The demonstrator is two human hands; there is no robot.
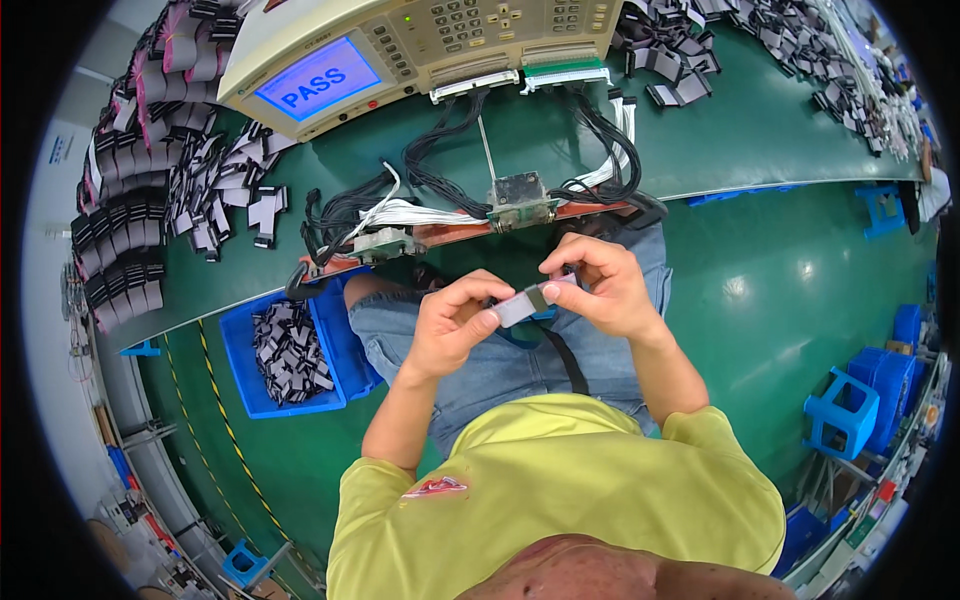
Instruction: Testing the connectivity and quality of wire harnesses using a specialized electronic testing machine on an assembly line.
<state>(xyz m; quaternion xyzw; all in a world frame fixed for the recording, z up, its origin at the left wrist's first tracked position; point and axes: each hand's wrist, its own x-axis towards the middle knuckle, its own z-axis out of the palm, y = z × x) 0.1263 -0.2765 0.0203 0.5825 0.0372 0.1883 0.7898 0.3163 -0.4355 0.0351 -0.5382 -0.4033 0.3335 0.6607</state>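
Above my lap, a short grey ribbon cable (519,306) with black connectors is stretched between my two hands. My left hand (455,318) pinches one end of it between thumb and fingers. At the other end, my right hand (600,288) grips it the same way, its fingertips covering part of the cable. Just beyond my hands, at the table edge, is a test fixture (522,200) with black and white wire bundles. A second small connector block (388,243) sits to its left. Behind them stands a beige cable tester (420,50) with a lit blue screen.
Loose ribbon cables (225,185) and stacked rows of them (120,240) lie on the green table's left. More cables (680,55) are heaped at the back right. A blue bin (235,365) of cables stands on the floor at left. Blue stools (842,412) stand at right.
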